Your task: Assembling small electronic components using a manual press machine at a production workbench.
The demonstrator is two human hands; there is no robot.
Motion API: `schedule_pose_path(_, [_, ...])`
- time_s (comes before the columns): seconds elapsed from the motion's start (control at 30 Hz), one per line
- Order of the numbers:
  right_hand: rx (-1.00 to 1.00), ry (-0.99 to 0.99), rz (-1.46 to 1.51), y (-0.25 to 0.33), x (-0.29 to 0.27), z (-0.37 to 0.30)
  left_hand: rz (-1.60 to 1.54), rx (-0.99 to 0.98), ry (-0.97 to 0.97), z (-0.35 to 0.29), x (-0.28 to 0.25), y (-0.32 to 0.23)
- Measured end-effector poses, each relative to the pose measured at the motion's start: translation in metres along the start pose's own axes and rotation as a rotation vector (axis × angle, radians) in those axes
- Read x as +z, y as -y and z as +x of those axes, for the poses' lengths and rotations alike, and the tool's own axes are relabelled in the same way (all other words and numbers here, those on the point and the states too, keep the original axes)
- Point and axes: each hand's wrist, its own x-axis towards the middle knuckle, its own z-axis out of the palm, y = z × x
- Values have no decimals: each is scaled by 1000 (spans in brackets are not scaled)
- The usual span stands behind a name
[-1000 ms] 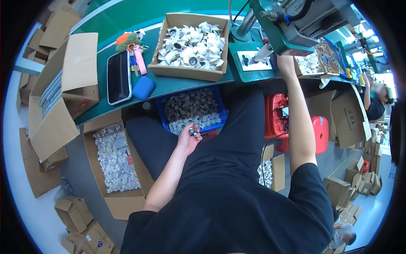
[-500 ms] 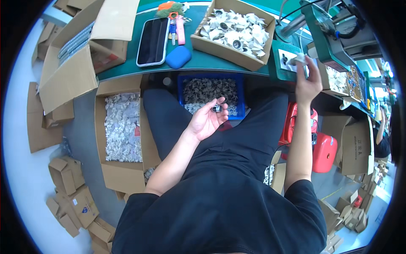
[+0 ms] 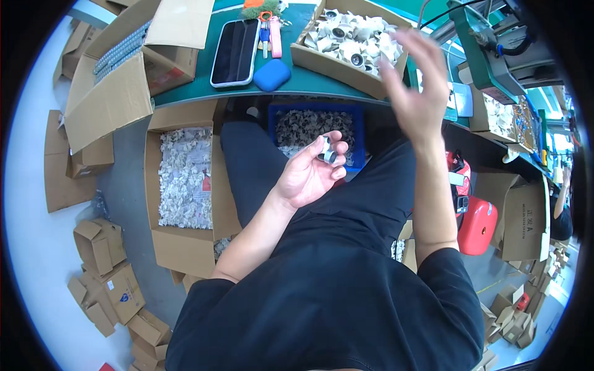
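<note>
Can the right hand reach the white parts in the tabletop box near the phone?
Likely yes: the right hand appears empty near the box, whose open top leaves the white parts uncovered.

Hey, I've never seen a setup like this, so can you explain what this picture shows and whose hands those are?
Sure. There's no robot: these are a person's bare hands, seen by a fisheye camera on their head looking down, so straight edges bend. The left hand holds a small dark and silvery part. The right hand is open and blurred, near a cardboard box of pale finned parts. On the green table also lie a phone, keys and a blue case. A green machine stands at the right.
</note>
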Motion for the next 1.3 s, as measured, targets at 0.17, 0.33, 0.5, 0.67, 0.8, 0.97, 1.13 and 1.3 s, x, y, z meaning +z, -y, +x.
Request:
schedule_pose_path(0.17, [15,604,528,50,-26,-62,32,97,-83,1,-1,0])
schedule_pose_path(0.33, [179,620,540,53,-19,-97,98,95,-72,-2,-5,3])
schedule_pose_path(0.5, [247,668,630,55,-20,-108,136,93,-148,-11,-10,10])
schedule_pose_path(0.67, [623,515,796,42,-38,-106,95,55,-107,-17,-46,13])
schedule_pose_path(0.8, [567,120,105,-30,-62,-77,105,22,-160,-18,-40,18])
schedule_pose_path(0.97, [625,154,-59,-74,-80,-46,67,-56,-159,-26,-68,31])
schedule_pose_path(1.13, [667,386,-180,-77,-92,-20,93,-113,-289,-31,-97,35])
schedule_pose_path(1.3, [810,338,-145,-119,-123,-10,277,-141,-327,-37,-106,33])
